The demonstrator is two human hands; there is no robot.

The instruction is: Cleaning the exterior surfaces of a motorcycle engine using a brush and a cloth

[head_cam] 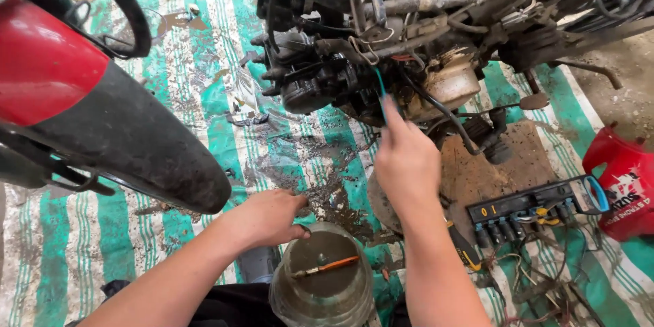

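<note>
My right hand (405, 157) is raised toward the dirty motorcycle engine (381, 68) and pinches a thin teal tool (379, 92) whose tip reaches into the engine parts. My left hand (269, 218) rests lower, fingers curled at the rim of a cut clear plastic container (325, 293) that holds murky liquid and an orange-handled brush (327, 267). The container stands between my forearms on the striped tarp.
A green and white striped tarp (204, 129), stained with oil, covers the ground. A red motorcycle fender and muddy tyre (116, 136) fill the left. A socket set tray (538, 208), loose wires and a red plastic container (623, 184) lie at the right.
</note>
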